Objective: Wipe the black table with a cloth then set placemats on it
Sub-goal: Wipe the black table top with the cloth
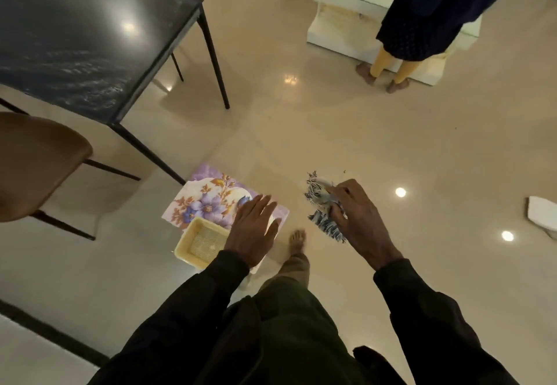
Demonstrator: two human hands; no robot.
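Dark sleeves fill the bottom edge, cut off at the elbows. The left hand (253, 228) hovers flat with its fingers (259, 207) straight and spread, holding nothing. It hides the right corner of a floral placemat (205, 200) and one side of a yellow tray (196, 241) lying on the placemat's near edge. Whether the hand touches the placemat is unclear, and what supports the placemat is hidden. The right hand (355, 219) curls its fingers (337, 212) around a frayed blue-and-white cloth (319, 203), partly buried in the grip. Farther left stands the black table (75, 38), cropped by the frame, with a brown chair (33, 161) beside it. Another person (437, 16) stands far right.
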